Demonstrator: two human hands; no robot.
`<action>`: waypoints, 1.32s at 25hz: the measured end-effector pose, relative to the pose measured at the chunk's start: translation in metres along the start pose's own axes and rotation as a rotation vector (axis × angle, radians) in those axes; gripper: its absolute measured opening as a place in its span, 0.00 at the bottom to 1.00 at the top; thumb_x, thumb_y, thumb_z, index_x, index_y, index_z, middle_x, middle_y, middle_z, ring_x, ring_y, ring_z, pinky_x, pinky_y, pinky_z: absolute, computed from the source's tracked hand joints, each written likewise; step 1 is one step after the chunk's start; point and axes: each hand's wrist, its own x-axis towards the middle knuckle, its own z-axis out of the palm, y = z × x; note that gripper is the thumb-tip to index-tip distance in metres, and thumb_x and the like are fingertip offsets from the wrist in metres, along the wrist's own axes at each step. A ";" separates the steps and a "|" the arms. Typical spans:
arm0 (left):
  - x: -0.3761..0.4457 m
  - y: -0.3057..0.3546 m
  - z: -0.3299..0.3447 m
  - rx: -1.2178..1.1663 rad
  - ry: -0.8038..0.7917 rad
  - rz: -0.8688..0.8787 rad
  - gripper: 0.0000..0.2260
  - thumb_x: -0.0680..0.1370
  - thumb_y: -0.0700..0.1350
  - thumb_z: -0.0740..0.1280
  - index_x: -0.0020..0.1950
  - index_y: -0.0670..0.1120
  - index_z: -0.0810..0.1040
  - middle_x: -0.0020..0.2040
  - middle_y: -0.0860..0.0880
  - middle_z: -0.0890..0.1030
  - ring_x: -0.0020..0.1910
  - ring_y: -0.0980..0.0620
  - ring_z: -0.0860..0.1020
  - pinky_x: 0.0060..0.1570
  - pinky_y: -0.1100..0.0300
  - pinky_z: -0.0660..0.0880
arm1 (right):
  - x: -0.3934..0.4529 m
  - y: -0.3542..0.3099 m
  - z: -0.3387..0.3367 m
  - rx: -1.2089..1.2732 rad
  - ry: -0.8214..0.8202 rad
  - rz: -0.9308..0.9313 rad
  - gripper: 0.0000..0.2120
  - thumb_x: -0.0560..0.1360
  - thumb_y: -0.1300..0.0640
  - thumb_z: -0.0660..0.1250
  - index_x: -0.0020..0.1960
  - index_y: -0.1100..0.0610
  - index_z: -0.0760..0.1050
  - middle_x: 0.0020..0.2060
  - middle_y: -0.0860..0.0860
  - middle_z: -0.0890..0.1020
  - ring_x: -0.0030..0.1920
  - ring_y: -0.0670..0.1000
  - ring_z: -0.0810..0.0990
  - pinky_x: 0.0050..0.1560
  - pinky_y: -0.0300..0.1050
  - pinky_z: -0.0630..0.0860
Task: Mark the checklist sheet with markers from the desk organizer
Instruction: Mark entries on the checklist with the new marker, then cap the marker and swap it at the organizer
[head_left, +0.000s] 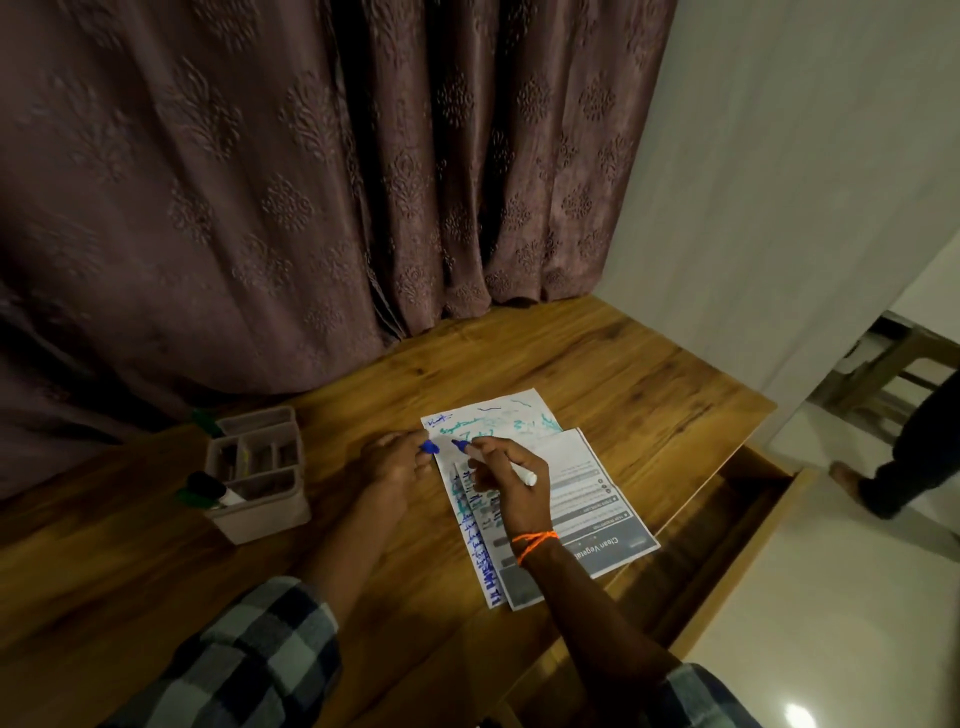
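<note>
- A wooden table (545, 364) stands in a corner, a patterned brown curtain (260, 182) behind it and a pale wall to the right; at the right edge a second person's leg (914, 457) shows on the tiled floor
- The checklist sheet (582, 467) lies flat near the table's middle, overlapping a second sheet (483, 421) already scribbled in blue and teal
- The right hand (506, 475) pinches a blue marker (519, 470), its bare tip over the scribbled sheet, its white tail pointing right
- The left hand (397, 462) pinches the blue cap (430, 447) just beside that tip
- The desk organizer (257, 475) sits left of the hands, well apart from the sheets, more markers standing in its compartments
- My judgement: the marker is light, stiff and smooth, best gripped low on the barrel near the tip; the paper is thin and would likely slide or crease, so it wants holding flat while being marked
</note>
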 end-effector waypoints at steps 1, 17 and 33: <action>-0.004 0.005 0.002 -0.056 -0.020 -0.030 0.02 0.76 0.39 0.68 0.44 0.43 0.78 0.45 0.44 0.81 0.37 0.52 0.79 0.31 0.63 0.78 | 0.000 -0.003 0.003 0.016 -0.006 -0.014 0.13 0.74 0.53 0.67 0.47 0.63 0.84 0.40 0.60 0.85 0.37 0.56 0.81 0.38 0.50 0.79; -0.037 0.014 0.007 -0.149 -0.135 0.069 0.08 0.76 0.38 0.68 0.53 0.37 0.78 0.41 0.43 0.82 0.36 0.51 0.82 0.31 0.63 0.80 | 0.001 -0.012 0.023 -0.163 -0.105 -0.184 0.14 0.77 0.58 0.56 0.47 0.62 0.79 0.42 0.54 0.83 0.41 0.48 0.79 0.42 0.39 0.76; -0.020 0.132 -0.098 0.034 0.034 0.541 0.12 0.74 0.33 0.70 0.57 0.38 0.79 0.39 0.49 0.80 0.27 0.63 0.79 0.29 0.70 0.76 | 0.055 -0.050 0.151 -0.367 -0.608 -0.227 0.16 0.71 0.74 0.67 0.53 0.57 0.74 0.41 0.52 0.79 0.38 0.36 0.77 0.43 0.31 0.74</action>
